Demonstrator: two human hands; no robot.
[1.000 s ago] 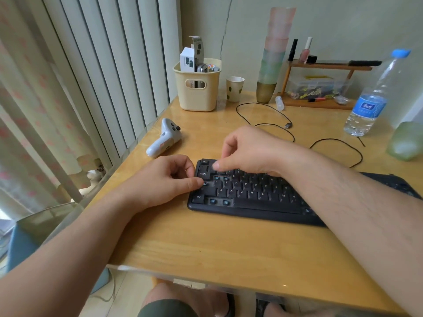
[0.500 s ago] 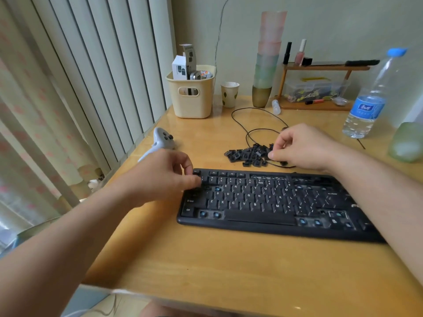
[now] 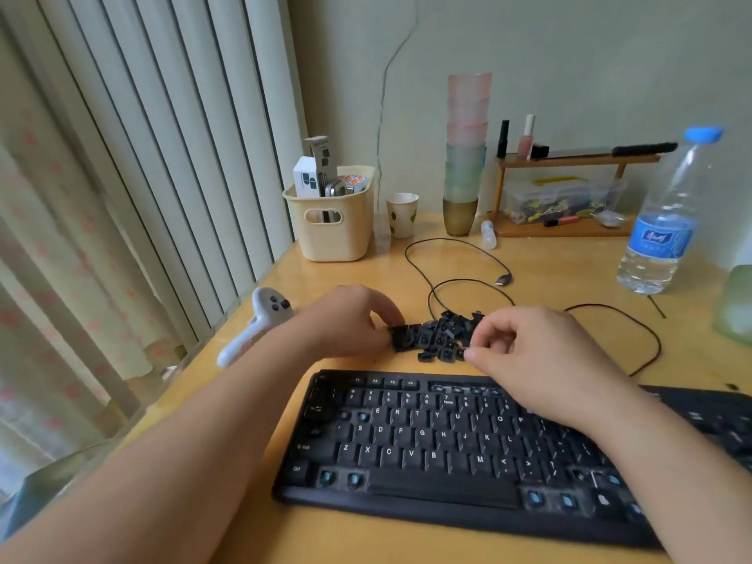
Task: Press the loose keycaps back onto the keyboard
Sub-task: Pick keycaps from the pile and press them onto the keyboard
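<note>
Since the half-second-old shot the left hand (image 3: 350, 319) has left the keyboard's top-left corner and gone up to the pile, so both hands are now at the heap of small loose black plastic keycaps (image 3: 437, 333) sitting on the yellow wooden desk (image 3: 366, 535) just behind the keyboard. Left fingers look pinched on a bigger cap at the heap's left edge; the right hand (image 3: 541, 356) is curled with fingertips at the right edge, probably pinching one, but the blur makes that hard to call. So this looks like the picking step, nothing being pressed in yet. The flat black plastic keyboard (image 3: 447, 449) lies with its long axis running left to right, slightly skewed so the right end sits nearer the person, legends facing them. Bare blue-ish stems show in the bottom row beside Ctrl (image 3: 339, 478), around the Q spot and lower right. Next move probably means reading the legend on the picked cap, turning it upright, lining it over the matching stem and pushing straight down. A white game controller (image 3: 256, 323) sits just left of the left wrist.
</note>
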